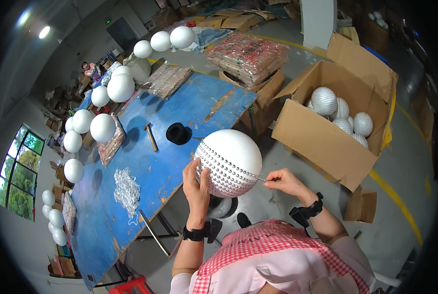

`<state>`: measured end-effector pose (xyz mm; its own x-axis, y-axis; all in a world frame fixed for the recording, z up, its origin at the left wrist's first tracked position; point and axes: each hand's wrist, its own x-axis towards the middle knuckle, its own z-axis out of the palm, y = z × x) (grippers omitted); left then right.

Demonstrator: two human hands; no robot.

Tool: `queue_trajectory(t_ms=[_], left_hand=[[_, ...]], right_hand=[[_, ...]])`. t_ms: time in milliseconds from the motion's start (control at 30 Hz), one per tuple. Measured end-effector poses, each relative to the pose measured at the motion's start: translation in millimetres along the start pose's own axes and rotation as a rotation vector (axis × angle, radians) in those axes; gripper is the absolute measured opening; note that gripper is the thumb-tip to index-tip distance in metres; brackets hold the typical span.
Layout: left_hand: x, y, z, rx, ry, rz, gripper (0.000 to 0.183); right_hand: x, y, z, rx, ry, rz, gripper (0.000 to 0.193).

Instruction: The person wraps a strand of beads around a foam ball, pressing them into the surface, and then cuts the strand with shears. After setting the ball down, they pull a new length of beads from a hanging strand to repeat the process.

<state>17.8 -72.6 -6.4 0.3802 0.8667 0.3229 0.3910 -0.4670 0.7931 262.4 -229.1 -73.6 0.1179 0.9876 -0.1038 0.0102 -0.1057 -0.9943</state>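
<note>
A large white ball (239,147) is in front of me at the near edge of the blue table. Rows of silver beads (220,172) wrap its lower left part; its upper right is bare white. Against the ball's left side my left hand (197,191) presses its fingers and thumb, gripping it over the beaded rows. My right hand (283,182), right of the ball, pinches the end of a thin silver bead string (261,179) that runs taut onto the ball. What the ball rests on is mostly hidden.
On the blue table (175,115) lie a hammer (151,137), a black cup-like object (178,133) and a heap of silver strings (127,188). Plain white balls (102,128) hang or stand along its far left side. An open cardboard box (322,142) at right holds several beaded balls (324,101).
</note>
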Motion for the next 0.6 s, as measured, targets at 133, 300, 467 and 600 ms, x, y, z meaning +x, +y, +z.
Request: queue_trajectory(t_ms=[133,300,467,600], left_hand=[[0.1,0.9,1.7,0.216,-0.064,0.185,0.086],[0.0,16.5,4.7,0.108,-0.006,0.035,0.094],[-0.7,25.4,7.9,-0.162,-0.018,-0.064,0.091],[-2.0,11.9,9.9,-0.134,-0.022,-0.030,0.086]], right_hand=[[-5.9,-5.5,-0.6,-0.010,-0.026,-0.051,0.017],[-29.6,-41.2,4.2,-0.018,-0.133,-0.171,0.017],[-23.5,-23.4,4.0,-0.037,-0.089,-0.058,0.017],[-10.8,-7.0,4.7,-0.013,-0.005,-0.046,0.017]])
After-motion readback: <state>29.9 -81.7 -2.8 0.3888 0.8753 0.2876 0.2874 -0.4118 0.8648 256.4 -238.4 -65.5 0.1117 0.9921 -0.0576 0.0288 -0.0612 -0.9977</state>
